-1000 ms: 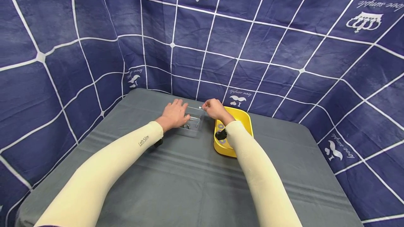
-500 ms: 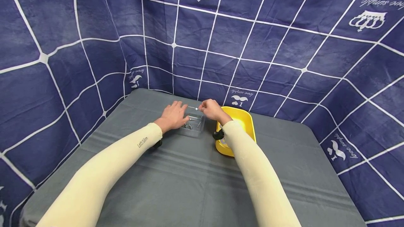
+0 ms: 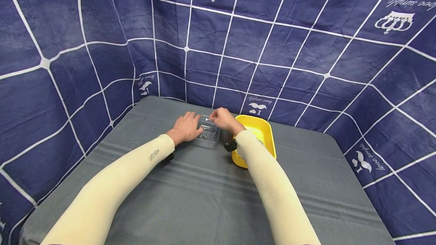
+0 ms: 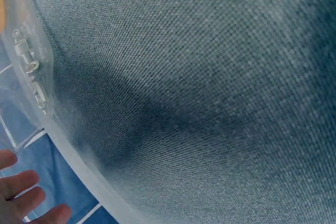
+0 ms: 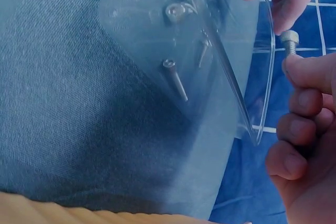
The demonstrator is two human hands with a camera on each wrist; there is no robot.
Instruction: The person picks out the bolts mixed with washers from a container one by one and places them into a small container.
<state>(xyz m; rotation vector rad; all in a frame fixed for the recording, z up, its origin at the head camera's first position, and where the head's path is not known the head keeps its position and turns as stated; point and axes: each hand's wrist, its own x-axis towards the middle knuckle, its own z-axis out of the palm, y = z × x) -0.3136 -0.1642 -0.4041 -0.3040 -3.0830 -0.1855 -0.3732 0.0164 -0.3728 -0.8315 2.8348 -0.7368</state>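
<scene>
My right hand (image 3: 223, 119) pinches a silver socket-head bolt (image 5: 290, 39) between thumb and index finger, head outward, at the far right of a clear plastic box (image 3: 204, 144). In the right wrist view the other fingers of that hand are curled. Inside the box lie several loose bolts (image 5: 176, 81), seen through its wall. My left hand (image 3: 185, 127) is at the box's left side, fingers extended and thumb reaching over it. The left wrist view shows its fingers (image 4: 31, 198) spread; whether they touch the box cannot be told.
Just right of the clear box stands a yellow tray (image 3: 271, 139), partly hidden by my right forearm. Grey cloth (image 3: 190, 199) covers the table. A blue curtain (image 3: 272, 48) with white lines closes off the back and sides.
My right hand has moved left with the bolt, from beside the yellow tray to the clear box's far right corner. The left hand has barely moved.
</scene>
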